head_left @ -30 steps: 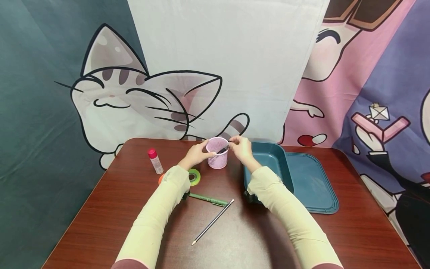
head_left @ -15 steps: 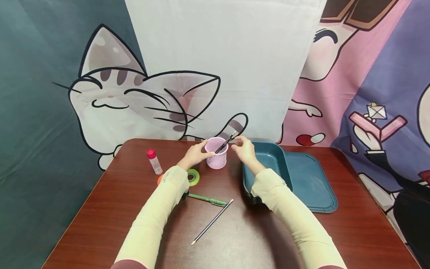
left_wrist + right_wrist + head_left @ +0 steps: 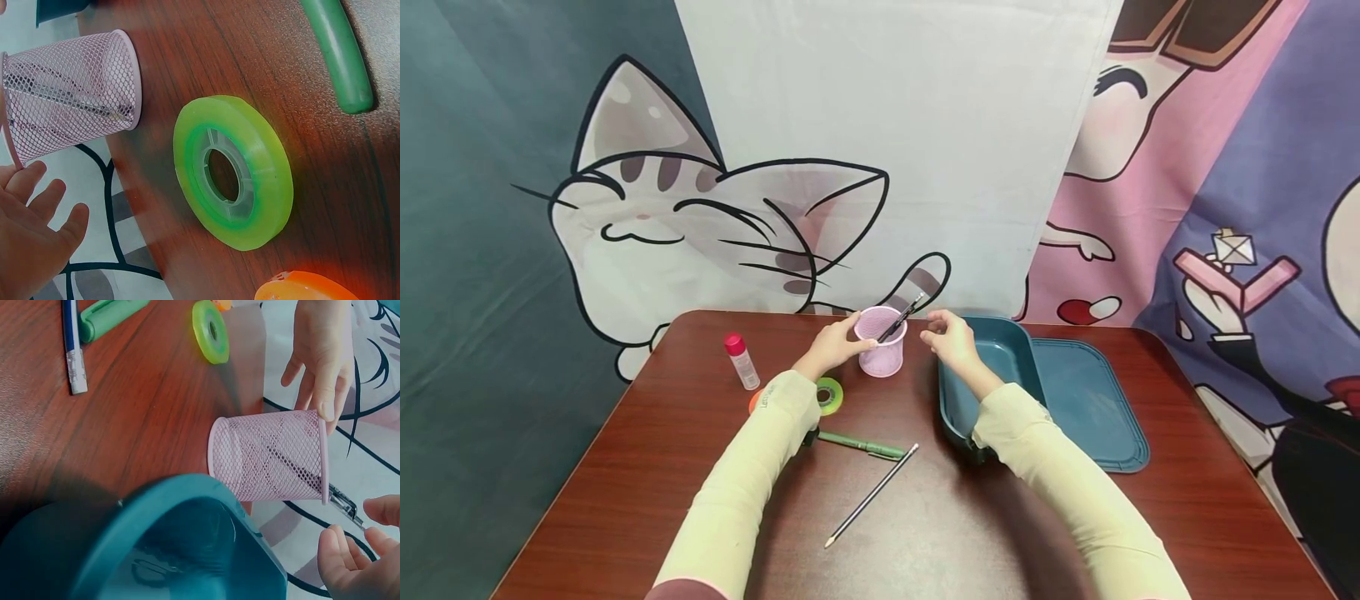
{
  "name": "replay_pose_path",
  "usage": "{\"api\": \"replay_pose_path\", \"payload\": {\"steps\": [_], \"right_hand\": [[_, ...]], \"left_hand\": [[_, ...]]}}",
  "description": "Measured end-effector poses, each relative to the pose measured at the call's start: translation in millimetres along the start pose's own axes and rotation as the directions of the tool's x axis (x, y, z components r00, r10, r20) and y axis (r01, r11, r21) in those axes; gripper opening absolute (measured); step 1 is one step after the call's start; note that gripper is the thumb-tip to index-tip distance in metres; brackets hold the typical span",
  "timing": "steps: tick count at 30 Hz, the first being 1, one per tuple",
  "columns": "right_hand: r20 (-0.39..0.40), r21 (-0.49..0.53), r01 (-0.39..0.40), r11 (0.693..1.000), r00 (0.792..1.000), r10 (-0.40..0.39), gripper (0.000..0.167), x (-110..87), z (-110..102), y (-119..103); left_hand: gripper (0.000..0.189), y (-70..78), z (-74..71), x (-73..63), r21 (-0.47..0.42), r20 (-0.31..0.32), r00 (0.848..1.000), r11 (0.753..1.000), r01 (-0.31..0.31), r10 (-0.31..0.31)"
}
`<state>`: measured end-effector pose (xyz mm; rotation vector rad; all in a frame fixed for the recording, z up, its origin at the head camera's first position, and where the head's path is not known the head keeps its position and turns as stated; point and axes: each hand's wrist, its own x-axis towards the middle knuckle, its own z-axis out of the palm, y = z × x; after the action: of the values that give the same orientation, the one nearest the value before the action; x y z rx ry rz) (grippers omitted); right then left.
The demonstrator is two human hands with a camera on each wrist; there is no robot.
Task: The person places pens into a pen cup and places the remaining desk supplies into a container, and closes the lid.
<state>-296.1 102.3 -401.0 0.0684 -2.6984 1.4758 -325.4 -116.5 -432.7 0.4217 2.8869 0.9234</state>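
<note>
A pink mesh pen cup (image 3: 881,358) stands upright near the table's back edge. My left hand (image 3: 833,347) pinches its rim, thumb on the near side, as the right wrist view shows. Inside leans a black pen (image 3: 340,503), its clip end sticking up past the rim toward the right. My right hand (image 3: 952,342) hovers just right of the cup, fingers loosely bent and holding nothing. In the right wrist view its fingertips are close beside the pen's top end. Through the mesh, the pen's lower part (image 3: 69,97) shows dimly.
Left lies a green roll of tape (image 3: 269,187), with an orange item (image 3: 306,287) beside it and a red-capped glue stick (image 3: 742,362) farther left. A green pen (image 3: 861,444) and a pencil (image 3: 871,497) lie nearer. On the right are a teal bin (image 3: 1045,392) and its lid (image 3: 1093,400).
My right hand has let go of the black pen and drawn back to the right. The pen now leans in the cup, its top end uncovered. My left hand keeps hold of the rim.
</note>
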Motion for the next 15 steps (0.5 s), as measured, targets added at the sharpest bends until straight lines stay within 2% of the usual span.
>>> {"api": "replay_pose_path", "payload": {"steps": [10, 15], "right_hand": [[0.099, 0.051, 0.057, 0.997, 0.993, -0.062, 0.032, -15.9, 5.3, -6.5], [0.175, 0.072, 0.078, 0.994, 0.98, -0.09, 0.033, -22.5, 11.2, -6.6]], "left_hand": [[0.076, 1.4, -1.3, -0.9, -0.014, 0.003, 1.0, 1.0, 0.008, -0.008], [0.075, 0.8, -0.5, -0.1, -0.017, 0.003, 1.0, 1.0, 0.014, -0.014]]}}
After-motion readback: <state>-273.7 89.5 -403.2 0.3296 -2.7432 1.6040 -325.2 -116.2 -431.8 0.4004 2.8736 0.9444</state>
